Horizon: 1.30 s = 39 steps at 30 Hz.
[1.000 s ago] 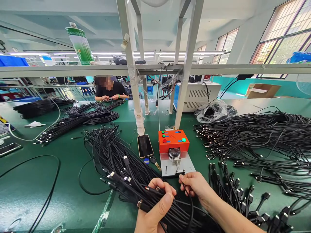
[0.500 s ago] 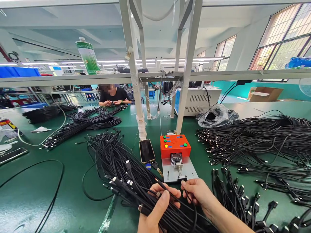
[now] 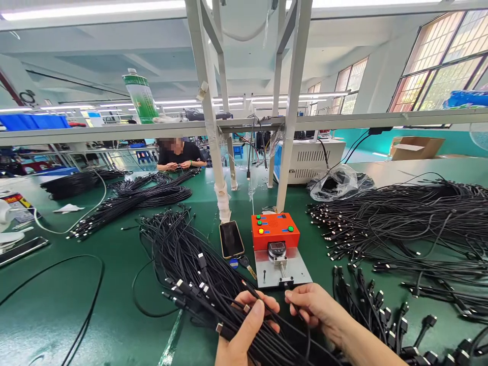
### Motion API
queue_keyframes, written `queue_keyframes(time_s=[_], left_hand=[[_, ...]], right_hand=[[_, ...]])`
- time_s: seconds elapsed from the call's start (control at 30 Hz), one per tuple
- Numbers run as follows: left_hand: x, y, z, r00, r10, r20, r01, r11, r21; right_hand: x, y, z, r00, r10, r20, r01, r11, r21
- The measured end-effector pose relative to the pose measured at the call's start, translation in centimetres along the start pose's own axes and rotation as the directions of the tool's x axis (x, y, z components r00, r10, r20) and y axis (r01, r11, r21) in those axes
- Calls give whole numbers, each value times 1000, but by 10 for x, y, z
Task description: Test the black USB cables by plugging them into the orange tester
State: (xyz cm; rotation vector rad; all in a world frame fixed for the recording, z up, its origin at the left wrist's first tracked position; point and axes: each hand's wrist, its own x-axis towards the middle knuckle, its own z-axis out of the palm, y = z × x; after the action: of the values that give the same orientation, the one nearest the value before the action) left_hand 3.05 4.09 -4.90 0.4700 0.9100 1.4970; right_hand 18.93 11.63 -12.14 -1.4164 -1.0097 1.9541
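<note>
My left hand (image 3: 247, 323) is closed around part of a bundle of black cables (image 3: 206, 300), whose metal connector ends stick out to the left. In my right hand (image 3: 310, 307), thumb and forefinger pinch one black cable (image 3: 293, 301) near its connector, just at the front edge of a test device. This device has an orange-red box (image 3: 275, 231) with green and yellow buttons, a round digital gauge (image 3: 277, 249) and a metal base plate (image 3: 265, 274). Whether the connector sits in the black slot block (image 3: 285, 281) or only in front of it, I cannot tell.
A phone (image 3: 231, 239) and a key (image 3: 247, 266) lie left of the device. Piles of black cables (image 3: 400, 218) cover the right side; another cable pile (image 3: 145, 190) lies back left. White frame posts (image 3: 292, 112) rise behind the device. Across the table sits a person (image 3: 181, 152).
My right hand has drawn back slightly from the slot block, and a connector now shows between fingertips and block. The yellow button looks brighter. The view has tilted up a little.
</note>
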Motion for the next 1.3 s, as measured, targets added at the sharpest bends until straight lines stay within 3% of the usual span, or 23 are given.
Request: queue_keyframes(time_s=[0.13, 0.23, 0.3, 0.37, 0.47, 0.53, 0.6, 0.67, 0.73, 1.1, 1.3], left_hand=[[5, -2, -12, 993, -41, 108, 45, 998, -33], [8, -2, -15, 983, -39, 181, 52, 996, -68], [9, -2, -16, 981, -34, 189, 50, 996, -79], [9, -2, -16, 981, -24, 192, 40, 996, -79], [8, -4, -18, 980, -1, 197, 14, 998, -65], [8, -5, -19, 980, -2, 199, 16, 998, -66], [7, -5, -19, 981, -15, 192, 30, 997, -74], [6, -4, -19, 984, -21, 175, 34, 997, -69], [4, -3, -18, 989, -27, 148, 34, 998, -49], [6, -1, -11, 998, -40, 49, 38, 998, 40], [5, 2, -9, 994, -49, 99, 47, 999, 28]], right_hand=[[-21, -9, -9, 987, -26, 158, 2, 988, 156], [-42, -30, -19, 981, -184, 69, 142, 907, 396], [-56, -47, -25, 962, -273, -17, 250, 854, 457], [-67, -61, -29, 938, -342, -61, 337, 854, 397], [-72, -67, -30, 907, -408, -102, 421, 890, 178], [-65, -60, -26, 923, -374, -88, 376, 927, 7], [-52, -47, -19, 965, -255, -53, 247, 960, -132], [-36, -32, -12, 992, -120, -47, 108, 971, -211], [-22, -21, -6, 996, -61, -72, 43, 972, -229], [1, -16, -3, 992, 6, -125, -31, 980, -198], [-1, -18, 3, 987, -33, -159, 10, 990, -143]])
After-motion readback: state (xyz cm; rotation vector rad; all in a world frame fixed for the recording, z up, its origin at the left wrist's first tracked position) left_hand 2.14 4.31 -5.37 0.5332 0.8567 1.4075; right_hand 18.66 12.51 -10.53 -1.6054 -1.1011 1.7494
